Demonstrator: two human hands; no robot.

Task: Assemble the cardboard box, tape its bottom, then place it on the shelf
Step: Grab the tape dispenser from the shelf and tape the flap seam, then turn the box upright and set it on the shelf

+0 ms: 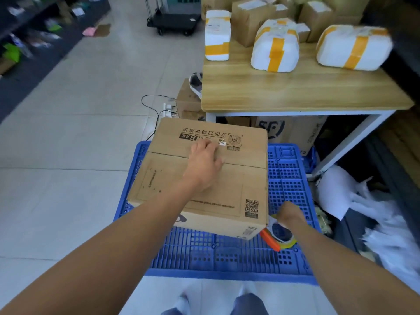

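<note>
The box (204,176) sits on a blue crate (227,258) on the floor (79,133), with its flaps folded shut on top. The left hand (204,164) lies flat and open on the seam where the flaps meet, pressing down and holding nothing. The right hand (289,214) is beside the box's near right corner, closed around a tape roll (280,234) with an orange part. Behind the box stands a tabletop (295,92) with white parcels (275,47) wrapped in yellow tape. White paper (363,201) lies to the right.
</note>
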